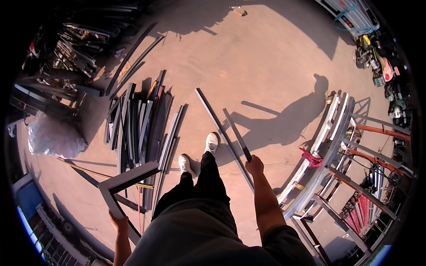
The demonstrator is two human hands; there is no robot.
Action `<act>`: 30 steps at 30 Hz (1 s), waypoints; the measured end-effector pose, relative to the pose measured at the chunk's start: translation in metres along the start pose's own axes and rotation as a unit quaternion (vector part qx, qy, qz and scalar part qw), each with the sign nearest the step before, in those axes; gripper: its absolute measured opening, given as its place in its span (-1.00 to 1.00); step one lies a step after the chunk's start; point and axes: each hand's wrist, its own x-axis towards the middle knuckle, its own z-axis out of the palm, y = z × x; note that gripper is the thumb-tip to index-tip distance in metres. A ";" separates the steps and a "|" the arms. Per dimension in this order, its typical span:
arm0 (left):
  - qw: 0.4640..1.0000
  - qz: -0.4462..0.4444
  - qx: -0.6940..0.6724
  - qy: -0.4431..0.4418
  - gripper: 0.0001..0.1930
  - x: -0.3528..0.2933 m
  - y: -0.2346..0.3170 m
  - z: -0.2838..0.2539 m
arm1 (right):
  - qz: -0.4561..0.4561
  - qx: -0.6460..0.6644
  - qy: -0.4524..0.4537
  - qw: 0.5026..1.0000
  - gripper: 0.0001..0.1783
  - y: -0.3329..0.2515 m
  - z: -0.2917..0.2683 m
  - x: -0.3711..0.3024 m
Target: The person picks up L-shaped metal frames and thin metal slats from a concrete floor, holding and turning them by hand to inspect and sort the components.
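My left hand (118,222) is closed around one leg of a grey L-shaped metal profile (128,176), low at the left of my body. The profile's other leg points right, above the floor. My right hand (254,165) grips the near end of a straight dark grey metal bar (236,132), which slants away and to the left. Beside it a longer grey metal bar (216,119) runs almost parallel, apparently on the floor; its near end passes close to my right forearm.
A pile of metal profiles (141,119) lies left of my feet. Left of it stands a filled clear plastic bag (53,135). On the right is a metal rack (306,188) with red cloth (312,158) tied on. More scrap lengths (77,46) are heaped at the far left.
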 end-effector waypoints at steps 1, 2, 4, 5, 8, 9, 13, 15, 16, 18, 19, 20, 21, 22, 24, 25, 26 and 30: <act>1.000 -0.005 -0.014 -0.005 0.03 -0.005 0.016 0.003 | 0.008 -0.054 -0.004 0.998 -0.48 0.006 -0.005 0.003; 1.000 0.011 0.007 0.011 0.01 -0.010 0.027 0.006 | 0.015 -0.108 -0.008 0.994 -0.42 0.006 -0.012 0.002; 1.000 0.020 -0.004 0.000 0.00 -0.017 0.051 0.013 | 0.059 -0.173 -0.063 0.981 -0.18 0.016 -0.013 0.008; 1.000 0.025 -0.009 -0.004 -0.01 -0.019 0.059 0.013 | 0.059 -0.169 -0.076 0.981 -0.18 0.021 -0.006 0.012; 0.996 0.066 -0.055 -0.017 -0.02 -0.023 0.090 0.021 | 0.045 -0.151 -0.102 0.982 -0.30 0.023 0.004 0.008; 0.994 0.072 -0.079 -0.028 -0.02 -0.028 0.100 0.020 | 0.027 -0.148 -0.122 0.981 -0.30 0.016 0.002 0.003; 0.985 0.173 0.004 0.010 -0.01 -0.031 0.116 0.029 | -0.001 -0.095 -0.118 0.988 -0.27 0.009 0.024 -0.004; 0.984 0.176 -0.003 -0.016 -0.01 -0.033 0.123 0.028 | -0.015 -0.060 -0.114 0.991 -0.25 0.011 0.037 -0.006; 0.982 0.190 0.003 -0.015 -0.01 -0.034 0.124 0.029 | -0.023 -0.038 -0.114 0.992 -0.24 0.012 0.041 -0.007; 0.974 0.225 0.014 -0.012 0.00 -0.032 0.124 0.031 | -0.032 -0.013 -0.110 0.993 -0.20 0.014 0.050 -0.011; 0.974 0.227 0.015 -0.014 0.01 -0.032 0.123 0.029 | -0.030 -0.014 -0.113 0.993 -0.20 0.014 0.054 -0.013; 0.973 0.228 0.016 -0.017 0.02 -0.034 0.124 0.029 | -0.027 -0.017 -0.115 0.993 -0.20 0.017 0.057 -0.013; 0.973 0.229 0.016 -0.020 0.02 -0.035 0.125 0.029 | -0.023 -0.019 -0.117 0.993 -0.21 0.020 0.060 -0.013; 0.974 0.225 0.014 -0.025 0.03 -0.037 0.126 0.029 | -0.026 -0.012 -0.111 0.993 -0.21 0.024 0.063 -0.011; 0.976 0.215 0.009 -0.035 0.04 -0.043 0.127 0.026 | -0.030 0.001 -0.101 0.994 -0.23 0.035 0.069 -0.008; 0.978 0.204 0.012 -0.035 0.05 -0.045 0.124 0.027 | -0.025 0.009 -0.111 0.993 -0.23 0.041 0.070 -0.006; 0.980 0.194 0.013 -0.033 0.05 -0.042 0.122 0.027 | -0.021 0.018 -0.119 0.993 -0.23 0.041 0.064 -0.003; 0.987 0.162 0.003 -0.011 0.06 -0.033 0.103 0.033 | -0.002 0.026 -0.123 0.992 -0.26 0.023 0.013 -0.013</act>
